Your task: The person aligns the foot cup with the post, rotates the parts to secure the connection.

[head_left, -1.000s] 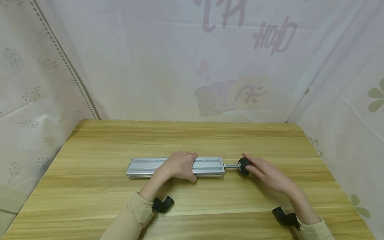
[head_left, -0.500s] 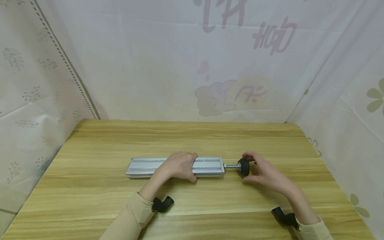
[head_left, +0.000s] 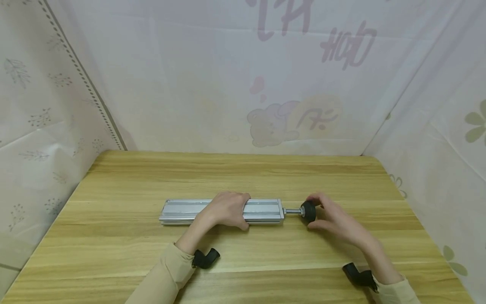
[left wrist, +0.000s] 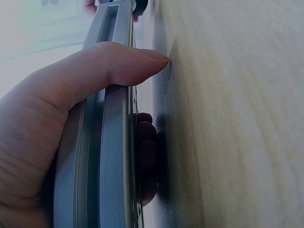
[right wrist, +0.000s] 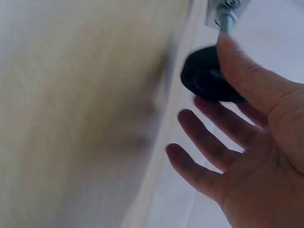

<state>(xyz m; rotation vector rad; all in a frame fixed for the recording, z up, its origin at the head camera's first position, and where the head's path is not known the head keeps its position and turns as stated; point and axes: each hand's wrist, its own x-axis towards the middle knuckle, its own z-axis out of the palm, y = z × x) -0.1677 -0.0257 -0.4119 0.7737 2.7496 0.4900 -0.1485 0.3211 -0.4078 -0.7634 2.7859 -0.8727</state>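
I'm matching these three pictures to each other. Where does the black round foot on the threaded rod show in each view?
Head: black foot right of centre, at the aluminium bar's right end.
Left wrist: top edge, a dark sliver.
Right wrist: upper right, under the thumb.
Shared landmark: the aluminium bar.

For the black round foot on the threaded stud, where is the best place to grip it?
Probably around the rim of the black round foot, coming in from its free right end. The threaded stud and aluminium profile block the left side, and the left hand already grips the profile.
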